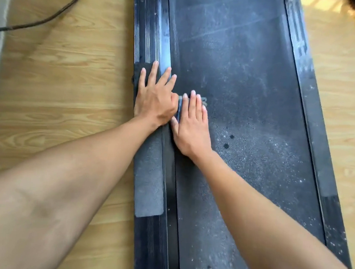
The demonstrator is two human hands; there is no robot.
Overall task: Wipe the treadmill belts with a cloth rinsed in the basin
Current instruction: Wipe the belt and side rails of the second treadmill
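Dusty black treadmill belt (239,96) lies under my right hand (191,124), fingers together and flat. My left hand (154,98), fingers spread, presses the side rail (156,37) beside it. I cannot make out any cloth.

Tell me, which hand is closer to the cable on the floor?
Left. The left hand lies flat on the treadmill's left side rail, the side where the cable runs across the floor. The right hand lies on the belt, farther from it.
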